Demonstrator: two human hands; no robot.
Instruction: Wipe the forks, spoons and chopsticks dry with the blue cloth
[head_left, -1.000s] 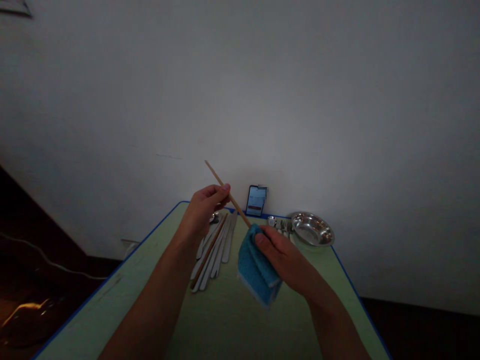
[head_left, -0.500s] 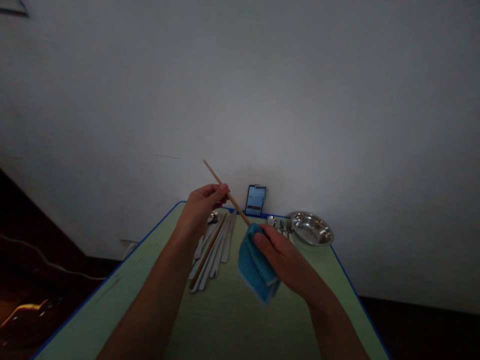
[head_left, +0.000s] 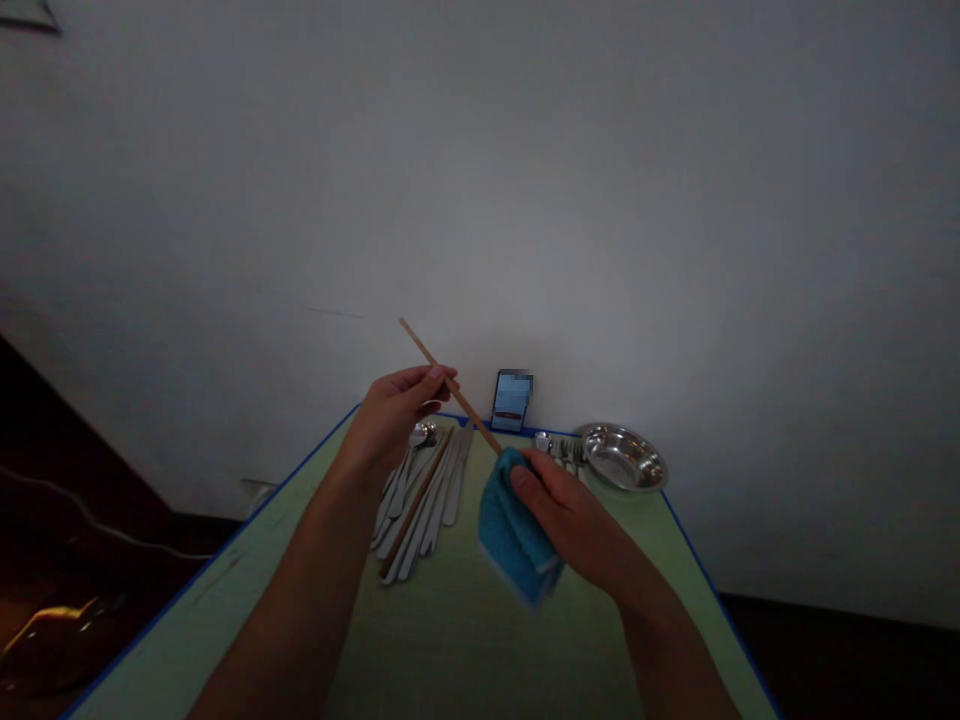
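Note:
A wooden chopstick (head_left: 470, 411) slants across the middle of the view, its upper left end free in the air. Partway along it, my left hand (head_left: 401, 408) pinches it between thumb and fingers. The lower right end disappears into a folded blue cloth (head_left: 514, 525). My right hand (head_left: 570, 510) is closed on that cloth, thumb on top, pressing it round the chopstick. Below my left hand lies a spread of metal knives (head_left: 454, 490) and spoons (head_left: 421, 434), with another, darker chopstick (head_left: 416, 508) among them.
A phone (head_left: 511, 400) leans upright against the wall at the table's back edge. A shiny metal bowl (head_left: 625, 458) stands at the back right corner, with forks (head_left: 568, 452) and a spoon beside it, partly behind my right hand. The green table (head_left: 480, 650) has blue edging.
My left hand has shifted slightly left with the chopstick, uncovering more of the spoons below. My right hand and the cloth have hardly moved.

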